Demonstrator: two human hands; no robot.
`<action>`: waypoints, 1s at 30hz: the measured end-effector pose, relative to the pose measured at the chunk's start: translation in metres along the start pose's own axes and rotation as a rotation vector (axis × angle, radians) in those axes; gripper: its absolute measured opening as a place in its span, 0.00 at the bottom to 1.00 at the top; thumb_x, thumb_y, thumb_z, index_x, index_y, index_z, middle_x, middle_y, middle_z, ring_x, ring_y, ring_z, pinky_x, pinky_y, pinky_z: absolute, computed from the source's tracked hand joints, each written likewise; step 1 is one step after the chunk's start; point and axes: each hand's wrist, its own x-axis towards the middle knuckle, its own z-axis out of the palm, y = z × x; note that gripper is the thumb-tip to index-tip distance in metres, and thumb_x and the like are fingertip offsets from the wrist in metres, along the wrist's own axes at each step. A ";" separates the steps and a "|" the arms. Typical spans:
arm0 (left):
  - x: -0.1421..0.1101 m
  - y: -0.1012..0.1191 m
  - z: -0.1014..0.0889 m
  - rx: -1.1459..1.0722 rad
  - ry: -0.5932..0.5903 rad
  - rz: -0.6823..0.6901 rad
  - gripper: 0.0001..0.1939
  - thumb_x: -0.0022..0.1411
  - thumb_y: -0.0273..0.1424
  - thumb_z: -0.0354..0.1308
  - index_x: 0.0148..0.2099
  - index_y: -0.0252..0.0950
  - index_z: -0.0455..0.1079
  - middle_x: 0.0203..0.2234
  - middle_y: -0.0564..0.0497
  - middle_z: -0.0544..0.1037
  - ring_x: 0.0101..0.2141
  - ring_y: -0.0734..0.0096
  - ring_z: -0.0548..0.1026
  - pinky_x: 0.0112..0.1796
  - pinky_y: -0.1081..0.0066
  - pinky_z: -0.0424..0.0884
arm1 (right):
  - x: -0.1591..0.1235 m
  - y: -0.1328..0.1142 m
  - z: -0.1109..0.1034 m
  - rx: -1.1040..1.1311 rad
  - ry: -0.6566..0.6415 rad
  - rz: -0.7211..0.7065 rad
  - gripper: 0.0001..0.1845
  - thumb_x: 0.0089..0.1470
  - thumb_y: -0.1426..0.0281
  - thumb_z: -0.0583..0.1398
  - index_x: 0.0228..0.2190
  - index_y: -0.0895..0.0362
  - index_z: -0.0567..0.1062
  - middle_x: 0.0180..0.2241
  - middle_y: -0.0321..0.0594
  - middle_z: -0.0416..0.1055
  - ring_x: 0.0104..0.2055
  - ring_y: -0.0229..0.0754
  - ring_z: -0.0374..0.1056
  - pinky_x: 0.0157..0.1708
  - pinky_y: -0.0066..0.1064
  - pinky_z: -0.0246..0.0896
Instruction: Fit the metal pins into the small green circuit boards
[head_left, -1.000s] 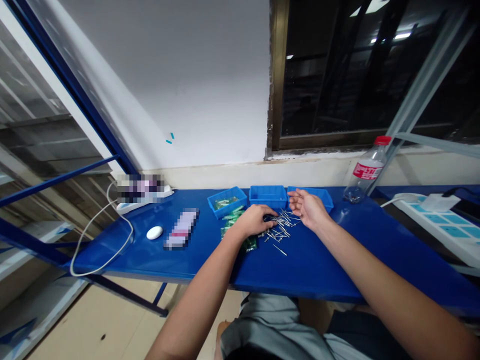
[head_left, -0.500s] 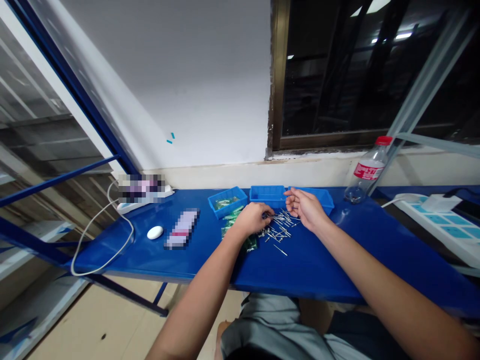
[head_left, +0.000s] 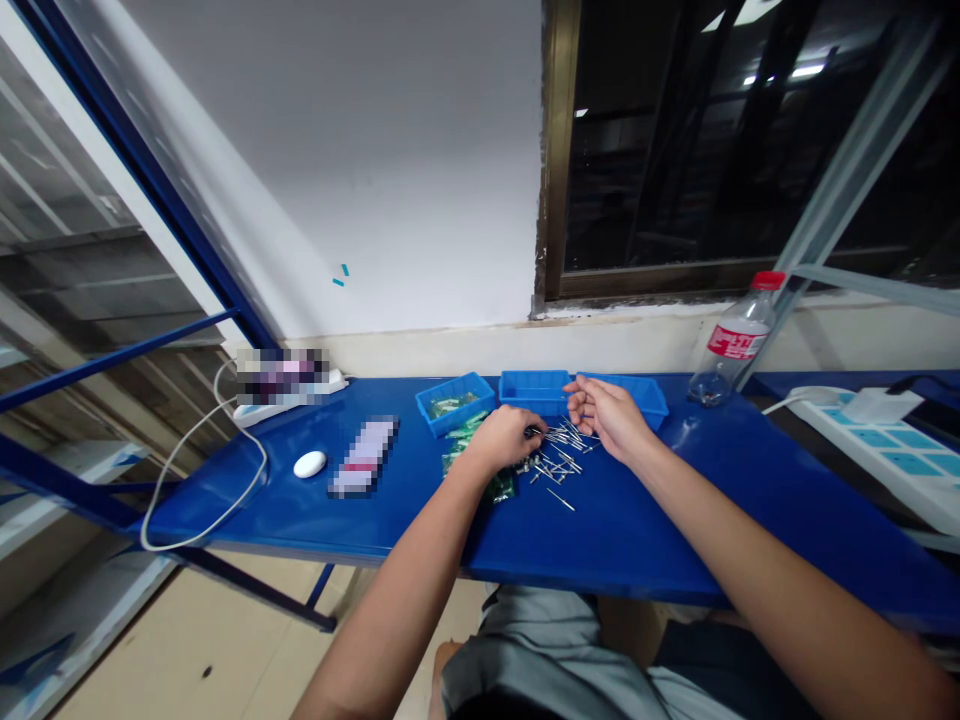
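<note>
On the blue table, thin silver pop rivets (head_left: 559,465) lie in a loose, crossed pile. My left hand (head_left: 510,440) rests at the pile's left side, its fingers curled down and closed on rivets; its fingertips are partly hidden. My right hand (head_left: 611,415) hovers just right of the pile, palm turned inward. Its fingers are loosely bent and apart, with nothing visible in them. Under and beside my left hand are small green packets (head_left: 457,450). One single rivet (head_left: 561,499) lies apart, nearer the front edge.
Along the wall stand a blue bin (head_left: 454,403) with small greenish contents, a middle bin (head_left: 535,392), and a right bin (head_left: 651,396) partly behind my right hand. A bottle (head_left: 735,345), a white oval object (head_left: 310,464), a blurred flat item (head_left: 365,458) and power strips (head_left: 892,440) surround them.
My right hand has shifted slightly left, toward the middle bin. The fingers of my left hand have curled further at the pile. Bins and packets stay in place.
</note>
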 end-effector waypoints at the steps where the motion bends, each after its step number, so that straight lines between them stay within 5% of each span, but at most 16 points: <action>1: 0.000 0.001 0.000 -0.009 0.007 -0.001 0.13 0.63 0.28 0.61 0.49 0.40 0.81 0.43 0.48 0.86 0.43 0.61 0.83 0.47 0.67 0.76 | 0.000 0.000 0.000 0.001 -0.003 -0.001 0.17 0.57 0.55 0.67 0.34 0.57 0.77 0.24 0.38 0.71 0.21 0.36 0.66 0.15 0.26 0.50; 10: 0.002 0.003 -0.003 -0.009 0.044 -0.025 0.13 0.61 0.23 0.60 0.46 0.39 0.80 0.41 0.49 0.86 0.43 0.63 0.82 0.47 0.70 0.75 | 0.000 0.001 0.001 -0.012 -0.030 -0.003 0.20 0.54 0.53 0.69 0.34 0.58 0.78 0.23 0.37 0.71 0.20 0.36 0.66 0.13 0.24 0.51; 17: 0.003 0.004 -0.006 -0.215 0.201 -0.107 0.13 0.60 0.21 0.60 0.46 0.37 0.79 0.41 0.49 0.86 0.42 0.65 0.83 0.47 0.69 0.77 | 0.001 0.004 0.001 -0.095 -0.053 -0.023 0.22 0.54 0.50 0.69 0.34 0.57 0.78 0.24 0.38 0.73 0.20 0.36 0.68 0.13 0.23 0.53; 30: 0.004 0.005 -0.009 -0.331 0.309 -0.217 0.06 0.64 0.28 0.63 0.42 0.37 0.80 0.39 0.50 0.86 0.40 0.64 0.84 0.46 0.67 0.79 | 0.004 0.014 0.003 -0.358 -0.142 -0.146 0.24 0.58 0.47 0.65 0.34 0.57 0.79 0.24 0.37 0.74 0.20 0.37 0.68 0.13 0.24 0.56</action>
